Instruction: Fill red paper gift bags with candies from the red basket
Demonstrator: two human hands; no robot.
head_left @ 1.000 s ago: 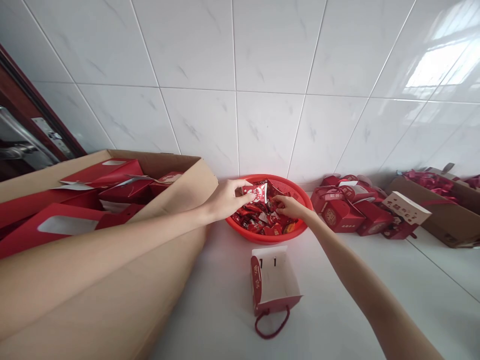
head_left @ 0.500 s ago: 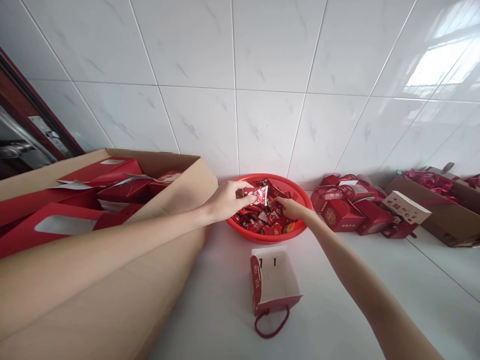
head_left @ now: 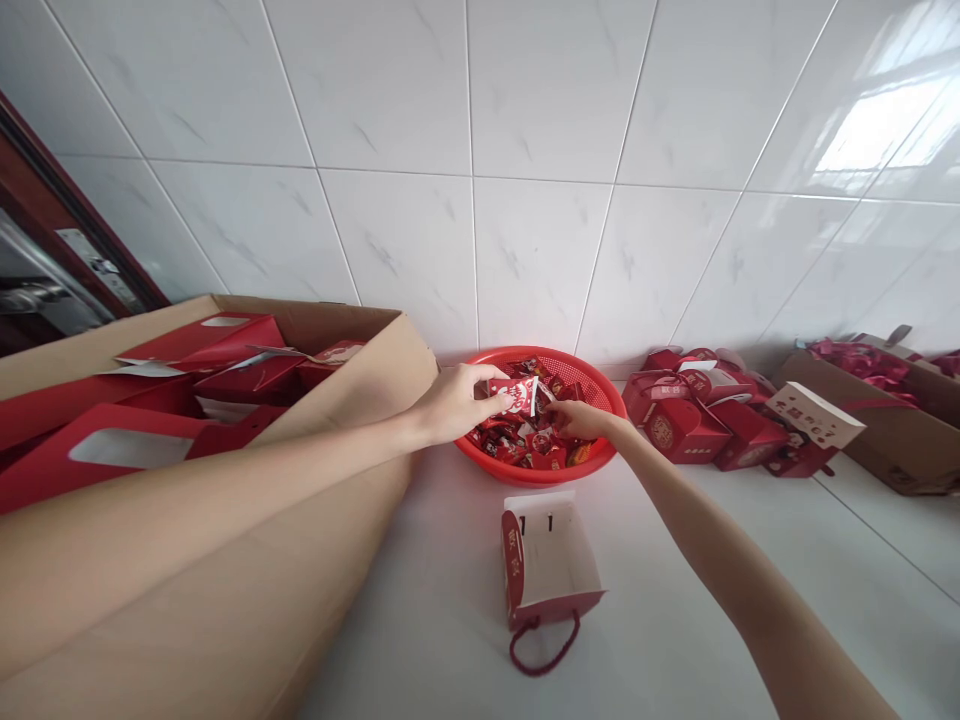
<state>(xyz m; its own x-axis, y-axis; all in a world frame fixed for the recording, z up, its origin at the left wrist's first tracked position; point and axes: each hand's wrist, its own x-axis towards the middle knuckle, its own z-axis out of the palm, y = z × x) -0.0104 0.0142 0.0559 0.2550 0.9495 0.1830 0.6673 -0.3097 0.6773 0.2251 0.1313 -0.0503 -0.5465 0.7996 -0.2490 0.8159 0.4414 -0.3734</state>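
Note:
My left hand (head_left: 459, 402) pinches a red-and-white wrapped candy (head_left: 513, 397) between thumb and fingers, above the left side of a red plastic basket (head_left: 598, 376). Inside the basket lie many small sweets in red wrappers (head_left: 517, 445), with a few orange ones. My right hand (head_left: 583, 420) reaches in from the right, its fingers bent together among the sweets; what they grip, if anything, is hidden. In front of the basket sits a small red gift box (head_left: 556, 565), its open side up and its white inside bare, a dark red cord handle (head_left: 546, 668) toward me.
On the left a large cardboard carton (head_left: 352, 520) holds several red boxes (head_left: 142, 440). Several closed red gift boxes (head_left: 686, 425) stand right of the basket. Beyond them is a brown carton (head_left: 862, 420) with magenta ribbon. White tiled wall (head_left: 540, 250) rises behind.
My right fingers have shifted slightly left and bent closer together among the sweets. My left hand still holds the wrapped candy, almost unmoved.

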